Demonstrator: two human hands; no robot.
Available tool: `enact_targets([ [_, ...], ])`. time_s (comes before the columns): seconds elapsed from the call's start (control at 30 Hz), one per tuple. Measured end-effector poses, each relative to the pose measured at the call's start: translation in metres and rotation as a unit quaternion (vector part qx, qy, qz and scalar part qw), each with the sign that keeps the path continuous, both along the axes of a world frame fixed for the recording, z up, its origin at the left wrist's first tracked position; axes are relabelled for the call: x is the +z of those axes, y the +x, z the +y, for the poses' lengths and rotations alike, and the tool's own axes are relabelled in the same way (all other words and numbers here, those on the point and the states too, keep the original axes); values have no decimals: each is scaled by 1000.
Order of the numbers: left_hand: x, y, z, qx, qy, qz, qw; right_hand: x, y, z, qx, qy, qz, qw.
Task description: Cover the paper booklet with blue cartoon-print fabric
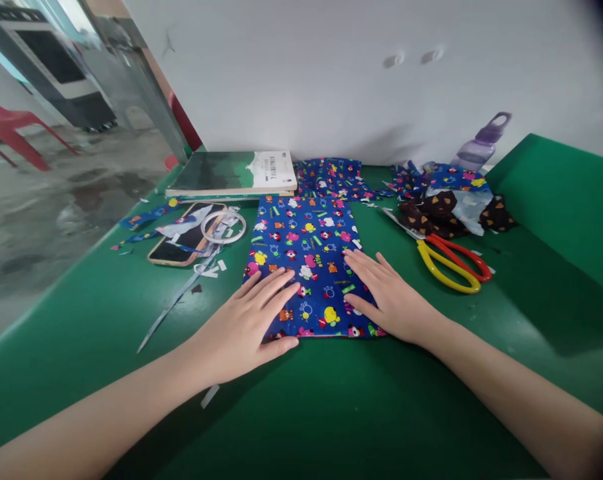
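Note:
A blue cloth (pixel 311 267) printed with colourful cartoon animals lies flat on the green table (pixel 301 413). My left hand (pixel 248 323) rests on its left edge, fingers spread, thumb at the near left corner. On the right edge my right hand (pixel 388 293) lies with its fingers apart. Neither hand grips anything. Scissors (pixel 448 263) with red and yellow handles lie to the right of my right hand, blades pointing away to the left.
Books (pixel 221 175) sit at the back left, near a phone (pixel 168 248), a tape ring (pixel 224 227) and scraps. More printed cloth (pixel 328 175), brown cloth (pixel 434 212) and a purple bottle (pixel 478 148) stand or lie along the back. A green panel (pixel 566 200) borders the right.

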State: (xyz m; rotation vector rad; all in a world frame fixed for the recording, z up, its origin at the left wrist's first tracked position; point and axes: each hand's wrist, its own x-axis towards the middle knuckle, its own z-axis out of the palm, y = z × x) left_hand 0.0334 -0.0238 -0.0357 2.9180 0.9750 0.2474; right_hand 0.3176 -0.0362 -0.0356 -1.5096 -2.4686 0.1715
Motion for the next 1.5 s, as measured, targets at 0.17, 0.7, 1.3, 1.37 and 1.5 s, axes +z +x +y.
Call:
enact_targets([
  [0.17,0,0,0,-4,4,-5,1000,-3,0,0,-6,-3,7,1000],
  [0.7,6,0,1,-20,15,15,1000,5,1,-3,-114,13,142,983],
  [1.3,3,-2,2,-38,45,19,998,4,4,0,-33,-71,222,972],
  [1.37,4,0,3,-57,63,12,996,5,4,1,-47,-90,280,955],
  [1.5,8,0,-1,-129,133,-6,983,7,4,3,-59,-129,362,921],
])
